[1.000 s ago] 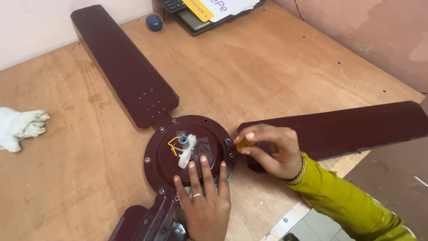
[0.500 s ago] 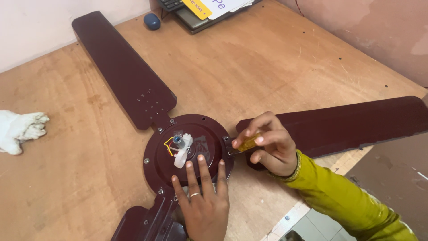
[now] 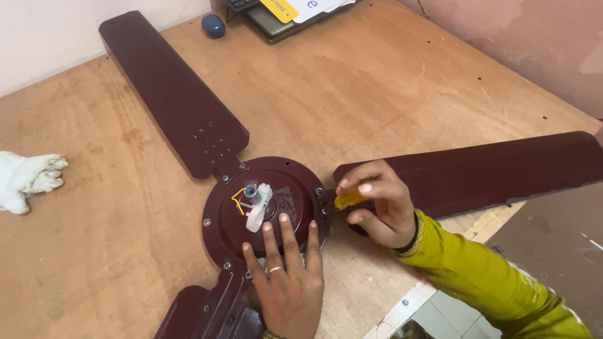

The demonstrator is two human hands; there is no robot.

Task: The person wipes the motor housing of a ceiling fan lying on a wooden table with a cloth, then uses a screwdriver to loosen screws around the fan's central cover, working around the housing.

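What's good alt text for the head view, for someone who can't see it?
A dark maroon ceiling fan lies on a wooden table. The left hand presses flat on its round hub while the right hand holds a yellow-handled tool at a blade joint. A white rag lies far left.

We see a ceiling fan lying on the wooden table (image 3: 402,94), its round motor housing (image 3: 267,210) near the front edge. One blade (image 3: 169,88) runs back and to the left, a second blade (image 3: 490,169) runs out to the right, and a third blade (image 3: 210,311) comes toward us. Our left hand (image 3: 289,282) rests flat on the housing's near side. Our right hand (image 3: 380,201) sits just right of the housing, over the second blade's root, pinching a screwdriver handle (image 3: 348,199). A cloth (image 3: 28,179) lies far left; a small rounded object (image 3: 213,25) and a flat device (image 3: 289,16) lie at the back.
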